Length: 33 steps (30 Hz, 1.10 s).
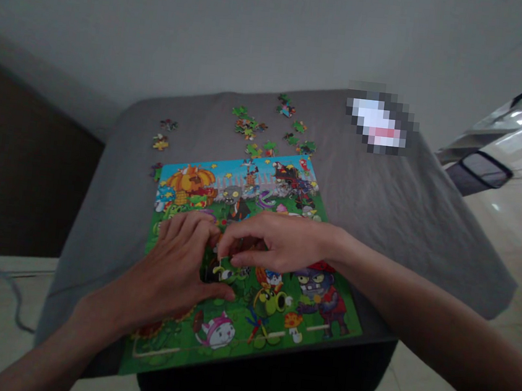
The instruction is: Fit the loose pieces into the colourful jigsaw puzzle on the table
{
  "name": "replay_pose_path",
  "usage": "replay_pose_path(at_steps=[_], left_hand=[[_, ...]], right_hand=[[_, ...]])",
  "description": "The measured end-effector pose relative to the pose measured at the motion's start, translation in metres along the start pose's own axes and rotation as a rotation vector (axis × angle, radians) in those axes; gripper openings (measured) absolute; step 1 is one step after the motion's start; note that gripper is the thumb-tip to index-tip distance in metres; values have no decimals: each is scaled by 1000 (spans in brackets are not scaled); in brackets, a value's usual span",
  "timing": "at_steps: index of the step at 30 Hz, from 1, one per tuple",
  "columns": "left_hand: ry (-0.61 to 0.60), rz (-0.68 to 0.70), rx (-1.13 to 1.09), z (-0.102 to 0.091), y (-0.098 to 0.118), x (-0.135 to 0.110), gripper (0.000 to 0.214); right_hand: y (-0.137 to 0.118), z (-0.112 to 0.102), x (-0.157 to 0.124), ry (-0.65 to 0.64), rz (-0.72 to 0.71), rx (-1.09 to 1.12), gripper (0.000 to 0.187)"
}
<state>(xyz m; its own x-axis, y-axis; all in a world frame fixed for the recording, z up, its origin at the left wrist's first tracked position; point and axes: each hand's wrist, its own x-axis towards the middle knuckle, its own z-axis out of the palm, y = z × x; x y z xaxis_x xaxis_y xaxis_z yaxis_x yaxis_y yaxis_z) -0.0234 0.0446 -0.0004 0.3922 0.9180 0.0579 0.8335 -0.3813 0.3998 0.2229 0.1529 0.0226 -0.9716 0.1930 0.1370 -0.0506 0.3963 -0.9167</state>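
From my remote view, the left hand (166,272) sits half open over the lower part of the jigsaw puzzle (271,321), its fingers curled and its thumb reaching out to the right. The right hand (275,242) comes in from the right, nearly closed, with its thumb and forefinger pinched together just beside the left hand's fingertips. I can't tell whether they hold a piece, because that spot is too dark and hidden. A dark gap (210,271) in the picture lies between the hands. The puzzle rests flat on a gray cloth (379,220), and loose pieces (248,127) lie scattered on the cloth beyond its far edge. A pixelated white and pink object (378,121) sits near the far edge of the cloth. A cable (12,294) curves across the tiled floor (409,385) at left.
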Motion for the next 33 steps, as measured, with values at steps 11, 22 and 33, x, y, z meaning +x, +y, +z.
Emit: replay_pose_path(at_steps=[11, 22, 33], left_hand=[[-83, -56, -119, -3, -1, 11, 74], [38, 12, -11, 4, -10, 7, 65], [100, 89, 6, 6, -19, 17, 74]], right_hand=[[0, 3, 4, -52, 6, -107, 14], [3, 1, 3, -41, 16, -24, 13], [-1, 0, 4, -69, 11, -74, 15]])
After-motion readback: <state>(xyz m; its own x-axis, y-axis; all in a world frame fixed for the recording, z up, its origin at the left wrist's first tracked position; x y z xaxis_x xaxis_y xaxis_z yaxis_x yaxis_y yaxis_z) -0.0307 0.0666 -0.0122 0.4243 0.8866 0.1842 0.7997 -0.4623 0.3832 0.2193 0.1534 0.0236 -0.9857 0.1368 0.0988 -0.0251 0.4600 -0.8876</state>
